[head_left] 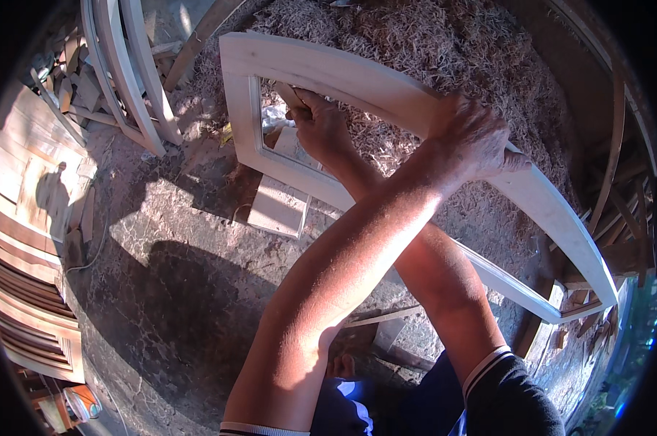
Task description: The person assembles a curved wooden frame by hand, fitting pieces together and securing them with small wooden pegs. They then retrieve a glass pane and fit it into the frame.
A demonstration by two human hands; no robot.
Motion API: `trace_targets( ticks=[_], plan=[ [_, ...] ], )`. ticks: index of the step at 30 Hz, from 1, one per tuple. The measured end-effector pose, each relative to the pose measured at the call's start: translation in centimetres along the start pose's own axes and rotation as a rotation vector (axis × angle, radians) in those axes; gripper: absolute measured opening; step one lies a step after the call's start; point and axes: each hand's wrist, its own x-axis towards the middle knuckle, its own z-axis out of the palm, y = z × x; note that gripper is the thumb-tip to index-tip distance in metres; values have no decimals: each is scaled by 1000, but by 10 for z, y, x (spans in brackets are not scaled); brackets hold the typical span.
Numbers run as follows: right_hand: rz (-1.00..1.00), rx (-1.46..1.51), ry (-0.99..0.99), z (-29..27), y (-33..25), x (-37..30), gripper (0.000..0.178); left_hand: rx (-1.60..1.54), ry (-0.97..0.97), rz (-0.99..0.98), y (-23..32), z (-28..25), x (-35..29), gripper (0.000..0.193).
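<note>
Wooden frame (372,83) mid-view, L end above a block (279,207); shavings pile (415,33) behind. L hand (470,138) on frame's far rail, R of the R hand (322,127), at the opening's L end; L forearm (343,254) over R forearm (445,283). Curved wood pcs (151,80) upper L, offcuts (85,91) just L of them. Louvred panel (30,312) far L, container (81,402) below it.

head | 2 forearms (372,247) crossed, left over right | left hand (470,136) grips wooden frame (328,64) | right hand (322,127) at frame's opening | wood shavings (474,43) heaped beyond
</note>
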Motion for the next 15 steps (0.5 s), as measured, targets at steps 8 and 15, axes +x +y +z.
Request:
trace_targets(
  ticks=[8, 15],
  plan=[
    [71, 170, -118, -2, -1, 15, 33, 34, -178, -14, 1, -7, 5, 58],
    [166, 240, -91, 4, -15, 14, 31, 50, -213, 3, -3, -12, -1, 51]
  ],
)
